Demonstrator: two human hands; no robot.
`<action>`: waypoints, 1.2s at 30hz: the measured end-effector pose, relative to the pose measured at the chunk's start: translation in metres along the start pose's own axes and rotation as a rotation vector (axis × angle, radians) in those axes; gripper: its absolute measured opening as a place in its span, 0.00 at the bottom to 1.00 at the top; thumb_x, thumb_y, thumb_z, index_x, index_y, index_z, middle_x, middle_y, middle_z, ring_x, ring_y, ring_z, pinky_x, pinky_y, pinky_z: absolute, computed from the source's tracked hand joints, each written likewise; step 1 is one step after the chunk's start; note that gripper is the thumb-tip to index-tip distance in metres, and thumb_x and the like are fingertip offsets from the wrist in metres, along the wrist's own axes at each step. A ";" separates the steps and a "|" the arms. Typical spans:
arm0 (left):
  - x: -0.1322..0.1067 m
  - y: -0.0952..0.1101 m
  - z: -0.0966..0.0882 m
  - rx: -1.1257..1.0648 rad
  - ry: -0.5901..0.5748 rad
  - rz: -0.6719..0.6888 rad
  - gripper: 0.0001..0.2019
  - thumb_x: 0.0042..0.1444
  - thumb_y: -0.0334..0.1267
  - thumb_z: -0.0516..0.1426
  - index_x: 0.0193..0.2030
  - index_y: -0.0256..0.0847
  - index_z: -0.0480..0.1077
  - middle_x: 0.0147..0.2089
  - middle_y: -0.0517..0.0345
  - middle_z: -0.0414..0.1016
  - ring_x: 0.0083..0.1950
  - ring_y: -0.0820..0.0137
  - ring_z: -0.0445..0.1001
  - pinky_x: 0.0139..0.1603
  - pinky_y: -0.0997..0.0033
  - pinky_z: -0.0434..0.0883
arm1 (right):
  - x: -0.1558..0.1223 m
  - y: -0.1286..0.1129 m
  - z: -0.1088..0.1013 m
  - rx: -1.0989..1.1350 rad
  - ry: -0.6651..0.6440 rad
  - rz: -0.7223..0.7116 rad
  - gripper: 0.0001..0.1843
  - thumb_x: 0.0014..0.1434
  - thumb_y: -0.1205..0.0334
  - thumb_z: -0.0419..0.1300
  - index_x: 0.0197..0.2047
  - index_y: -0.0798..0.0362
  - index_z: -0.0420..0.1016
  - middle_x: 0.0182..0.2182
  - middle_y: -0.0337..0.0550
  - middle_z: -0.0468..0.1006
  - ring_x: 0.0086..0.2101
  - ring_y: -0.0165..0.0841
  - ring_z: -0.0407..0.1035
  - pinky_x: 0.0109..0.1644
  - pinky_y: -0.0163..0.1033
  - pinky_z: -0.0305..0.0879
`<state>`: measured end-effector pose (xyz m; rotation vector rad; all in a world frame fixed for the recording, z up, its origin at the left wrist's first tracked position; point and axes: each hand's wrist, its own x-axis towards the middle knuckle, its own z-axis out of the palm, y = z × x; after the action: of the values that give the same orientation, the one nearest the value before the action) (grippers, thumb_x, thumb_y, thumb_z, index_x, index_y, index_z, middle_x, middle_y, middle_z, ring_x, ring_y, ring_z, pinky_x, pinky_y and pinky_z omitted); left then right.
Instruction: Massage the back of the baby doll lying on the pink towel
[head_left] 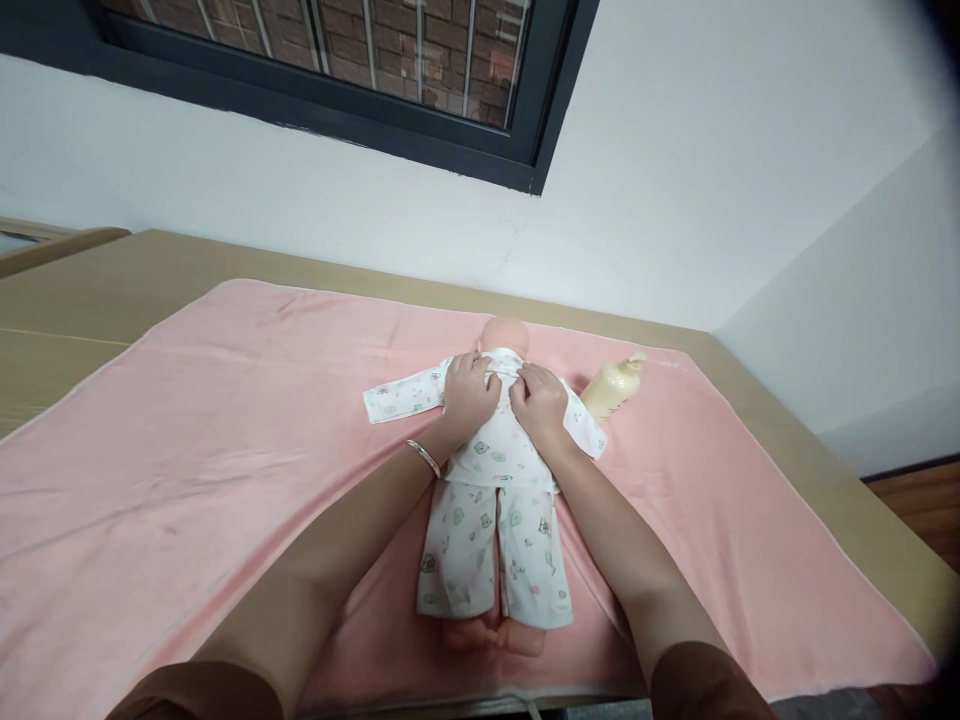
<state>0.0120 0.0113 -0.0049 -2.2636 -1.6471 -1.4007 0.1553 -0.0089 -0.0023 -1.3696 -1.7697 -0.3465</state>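
A baby doll (504, 333) lies stretched out with its head away from me and its bare feet (517, 637) towards me. It wears a white printed top (499, 445) and matching trousers (465, 560). My left hand (471, 388), with a silver bangle at the wrist, is closed on the top near the neckline. Close beside it, my right hand (540, 400) has its fingers curled on the same cloth, just right of the middle. One sleeve (405, 396) points out to the left; the other sleeve (586, 428) slants down to the right.
Under the doll, a pink blanket (187, 400) covers much of the wooden table (187, 262). A pale yellow bottle (613, 386) lies right of the doll, near its sleeve. Behind the table rises a white wall (360, 225) with a dark-framed window (420, 135).
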 end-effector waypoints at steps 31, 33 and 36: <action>-0.001 0.004 -0.006 0.011 -0.002 -0.066 0.09 0.57 0.35 0.54 0.43 0.39 0.72 0.45 0.46 0.75 0.52 0.55 0.70 0.57 0.55 0.68 | 0.007 -0.014 -0.013 0.063 -0.154 0.296 0.16 0.60 0.59 0.54 0.48 0.48 0.77 0.50 0.44 0.79 0.52 0.41 0.72 0.54 0.44 0.67; 0.001 0.004 -0.005 0.005 -0.024 -0.075 0.10 0.57 0.35 0.54 0.45 0.39 0.72 0.47 0.45 0.75 0.54 0.54 0.70 0.58 0.54 0.67 | 0.009 -0.012 -0.012 0.066 -0.171 0.259 0.16 0.60 0.59 0.53 0.49 0.49 0.76 0.49 0.45 0.79 0.50 0.42 0.72 0.53 0.44 0.66; 0.003 0.002 -0.003 0.011 -0.068 -0.081 0.13 0.57 0.35 0.53 0.47 0.38 0.72 0.49 0.44 0.74 0.55 0.54 0.70 0.59 0.53 0.67 | 0.011 -0.009 -0.010 0.074 -0.188 0.194 0.17 0.60 0.61 0.52 0.50 0.52 0.74 0.46 0.47 0.79 0.48 0.43 0.70 0.54 0.45 0.64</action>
<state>0.0119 0.0114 -0.0005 -2.2880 -1.7813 -1.3411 0.1512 -0.0112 0.0142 -1.5467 -1.7622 -0.0481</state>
